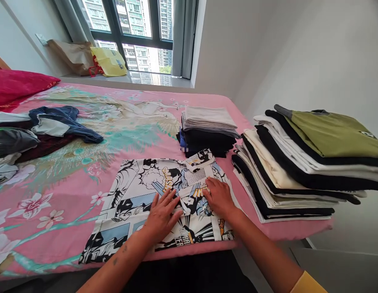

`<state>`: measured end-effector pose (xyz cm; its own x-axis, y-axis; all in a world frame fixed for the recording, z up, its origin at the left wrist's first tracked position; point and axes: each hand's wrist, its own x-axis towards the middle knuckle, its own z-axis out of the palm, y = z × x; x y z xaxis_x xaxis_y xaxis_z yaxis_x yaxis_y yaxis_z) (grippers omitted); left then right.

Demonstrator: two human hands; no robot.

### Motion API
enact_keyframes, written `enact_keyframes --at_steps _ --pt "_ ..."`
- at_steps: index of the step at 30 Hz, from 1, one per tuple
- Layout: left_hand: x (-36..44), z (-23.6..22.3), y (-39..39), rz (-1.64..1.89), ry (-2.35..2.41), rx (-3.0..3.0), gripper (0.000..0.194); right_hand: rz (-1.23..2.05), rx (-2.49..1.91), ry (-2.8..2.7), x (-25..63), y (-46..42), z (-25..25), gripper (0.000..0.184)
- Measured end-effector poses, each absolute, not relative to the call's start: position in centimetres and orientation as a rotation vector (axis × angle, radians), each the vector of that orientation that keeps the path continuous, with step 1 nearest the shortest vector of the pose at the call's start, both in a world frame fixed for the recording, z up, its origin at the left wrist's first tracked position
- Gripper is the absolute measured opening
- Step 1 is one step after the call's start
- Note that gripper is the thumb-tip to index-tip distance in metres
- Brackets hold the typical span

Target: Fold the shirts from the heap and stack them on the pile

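Note:
A comic-print shirt (127, 203) in white, black, blue and yellow lies spread at the front edge of the bed. Its right part is folded over, with a sleeve (201, 159) sticking out toward the back. My left hand (162, 213) rests flat on the middle of the shirt, fingers spread. On the folded-over part lies my right hand (219, 197), palm down, fingers loosely stretched and touching the cloth. Neither hand grips anything that I can see.
Folded clothes stand in a small stack (210, 126) behind the shirt. A tall stack of folded shirts (298, 179) is at the right, leaning outward. Crumpled clothes (51, 126) lie at the left on the pink floral bedsheet (127, 142). Bags (109, 62) sit by the window.

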<state>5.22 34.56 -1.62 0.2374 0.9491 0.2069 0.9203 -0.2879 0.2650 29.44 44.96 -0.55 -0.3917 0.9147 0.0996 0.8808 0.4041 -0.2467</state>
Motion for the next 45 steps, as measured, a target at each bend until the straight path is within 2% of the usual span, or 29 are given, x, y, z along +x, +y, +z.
enact_keyframes --at_steps 2,4,10,16,19,25,32,37,40,41,44,45 --pt "2.4 -0.9 36.4 0.541 1.926 2.317 0.04 0.124 -1.523 -2.36 29.6 46.7 0.0 0.036" --pt "-1.1 -0.3 39.0 0.555 2.072 2.238 0.039 0.012 -1.472 -2.347 30.0 49.1 0.2 0.035" --pt "-10.7 0.3 46.0 0.22 2.355 2.083 0.044 -0.227 -1.358 -2.623 31.0 56.5 -1.1 0.051" --pt "-12.6 0.5 48.9 -0.116 2.384 1.959 0.044 -0.259 -1.371 -2.7 29.9 59.0 -1.3 0.036" --pt "-12.5 1.9 49.1 -0.241 2.412 2.006 0.036 -0.242 -1.428 -2.65 29.3 58.9 -0.4 0.028" --pt "-12.8 5.6 45.9 -0.163 2.414 2.129 0.022 -0.28 -1.36 -2.471 30.3 56.2 4.4 0.023" --pt "-13.1 7.8 37.6 0.136 2.256 2.327 0.022 -0.125 -1.231 -2.554 33.0 49.5 10.2 0.024" --pt "-12.4 4.9 33.1 0.153 2.022 2.342 0.021 0.001 -1.359 -2.798 33.7 45.7 8.4 0.025" --pt "-11.8 2.8 31.6 0.255 1.983 2.296 0.026 -0.05 -1.334 -2.883 33.6 43.9 5.6 0.012" --pt "-11.7 2.3 31.2 0.295 1.994 2.281 0.027 -0.082 -1.299 -2.867 33.4 43.3 4.7 0.017" --pt "-11.5 2.0 30.7 0.341 2.021 2.251 0.029 -0.186 -1.191 -2.787 32.9 41.7 2.8 0.048" --pt "-11.5 2.1 30.7 0.34 2.032 2.245 0.03 -0.207 -1.171 -2.767 32.7 41.3 2.5 0.051"
